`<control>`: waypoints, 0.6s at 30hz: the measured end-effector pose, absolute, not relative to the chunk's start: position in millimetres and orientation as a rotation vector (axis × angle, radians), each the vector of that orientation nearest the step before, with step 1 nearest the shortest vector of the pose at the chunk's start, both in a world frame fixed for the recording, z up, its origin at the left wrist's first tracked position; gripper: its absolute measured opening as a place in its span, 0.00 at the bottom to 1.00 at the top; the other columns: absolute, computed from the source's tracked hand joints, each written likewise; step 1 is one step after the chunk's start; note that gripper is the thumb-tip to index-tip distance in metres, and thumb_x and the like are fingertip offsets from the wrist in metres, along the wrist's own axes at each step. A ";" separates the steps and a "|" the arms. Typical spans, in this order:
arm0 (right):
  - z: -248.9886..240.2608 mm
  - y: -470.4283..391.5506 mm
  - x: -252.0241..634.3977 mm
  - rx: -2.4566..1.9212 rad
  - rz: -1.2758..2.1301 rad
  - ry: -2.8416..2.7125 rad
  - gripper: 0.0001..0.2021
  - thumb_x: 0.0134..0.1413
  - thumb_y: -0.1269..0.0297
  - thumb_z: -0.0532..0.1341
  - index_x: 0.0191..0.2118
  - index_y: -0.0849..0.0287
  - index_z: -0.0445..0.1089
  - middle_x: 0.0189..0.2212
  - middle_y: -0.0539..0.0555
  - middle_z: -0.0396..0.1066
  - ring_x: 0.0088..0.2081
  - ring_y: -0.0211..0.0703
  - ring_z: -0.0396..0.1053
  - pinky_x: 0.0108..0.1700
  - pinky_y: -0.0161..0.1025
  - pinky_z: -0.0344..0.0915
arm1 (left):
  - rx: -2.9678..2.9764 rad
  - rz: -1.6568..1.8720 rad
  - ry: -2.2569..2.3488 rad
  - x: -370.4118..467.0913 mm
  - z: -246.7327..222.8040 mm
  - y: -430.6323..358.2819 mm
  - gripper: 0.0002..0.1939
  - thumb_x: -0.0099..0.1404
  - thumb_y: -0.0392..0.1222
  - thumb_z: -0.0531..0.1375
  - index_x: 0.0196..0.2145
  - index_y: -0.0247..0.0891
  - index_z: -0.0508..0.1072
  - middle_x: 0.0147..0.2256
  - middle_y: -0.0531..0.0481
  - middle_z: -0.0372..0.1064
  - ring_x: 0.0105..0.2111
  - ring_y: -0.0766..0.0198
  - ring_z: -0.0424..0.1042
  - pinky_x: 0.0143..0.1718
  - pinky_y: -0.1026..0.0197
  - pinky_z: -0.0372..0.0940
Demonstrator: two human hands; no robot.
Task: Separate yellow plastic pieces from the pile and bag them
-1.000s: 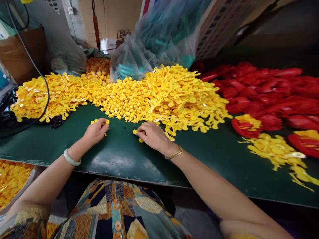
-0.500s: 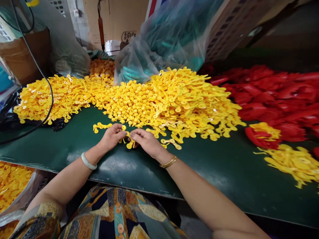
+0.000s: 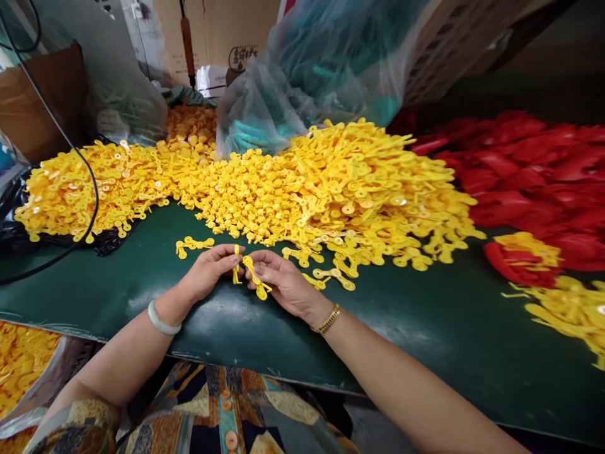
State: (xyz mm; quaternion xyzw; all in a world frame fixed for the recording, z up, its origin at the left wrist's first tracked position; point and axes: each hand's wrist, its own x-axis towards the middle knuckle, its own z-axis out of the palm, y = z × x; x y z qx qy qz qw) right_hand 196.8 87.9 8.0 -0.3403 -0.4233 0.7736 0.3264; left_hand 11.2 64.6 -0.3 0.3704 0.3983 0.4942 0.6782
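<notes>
My left hand (image 3: 208,270) pinches a small yellow plastic piece (image 3: 236,265), seen edge-on and held upright between thumb and fingers. Just to its right, my right hand (image 3: 282,281) grips a longer yellow plastic link (image 3: 256,279) with round ends, which slants down to the right. A narrow gap shows between the two pieces. Both hands are above the dark green tabletop (image 3: 212,328), in front of a large heap of yellow parts. A few loose yellow links (image 3: 193,244) lie left of my left hand, and others (image 3: 333,276) lie beyond my right hand.
Small yellow knobs (image 3: 241,195) and yellow links (image 3: 378,183) are heaped along the back. Red plastic parts (image 3: 529,157) are piled at the right, near a red cup-like piece (image 3: 517,268) holding yellow bits. A black cable (image 3: 96,195) hangs at the left; clear bags (image 3: 326,82) stand behind.
My hands have moved slightly apart and lower. The pieces, close together before, now show separately, one in each hand. The view has shifted a little to the left.
</notes>
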 end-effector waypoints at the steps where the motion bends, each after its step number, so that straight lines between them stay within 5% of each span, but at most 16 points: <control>1: 8.7 87.2 196.8 -0.886 1.976 -1.137 0.16 0.44 0.59 0.71 0.40 0.56 0.72 0.31 0.51 0.75 0.32 0.40 0.72 0.36 0.39 0.69 | 0.790 1.099 0.869 10.8 -0.2 64.1 0.22 0.56 0.47 0.68 0.46 0.35 0.73 0.32 0.49 0.73 0.30 0.65 0.73 0.38 0.59 0.67; 8: 10.1 84.7 198.0 -0.914 1.667 -1.335 0.15 0.48 0.58 0.69 0.43 0.54 0.73 0.36 0.52 0.76 0.40 0.42 0.73 0.48 0.44 0.69 | 0.684 1.057 0.809 9.6 -1.4 62.8 0.21 0.56 0.45 0.69 0.46 0.36 0.73 0.34 0.47 0.75 0.32 0.64 0.75 0.40 0.60 0.68; 18: 3.8 85.3 197.5 -0.987 1.564 -1.456 0.15 0.50 0.58 0.67 0.45 0.53 0.74 0.41 0.53 0.76 0.43 0.44 0.73 0.50 0.44 0.69 | 0.670 1.030 0.813 12.0 0.5 61.0 0.20 0.56 0.43 0.68 0.44 0.33 0.73 0.34 0.45 0.75 0.29 0.64 0.75 0.36 0.60 0.69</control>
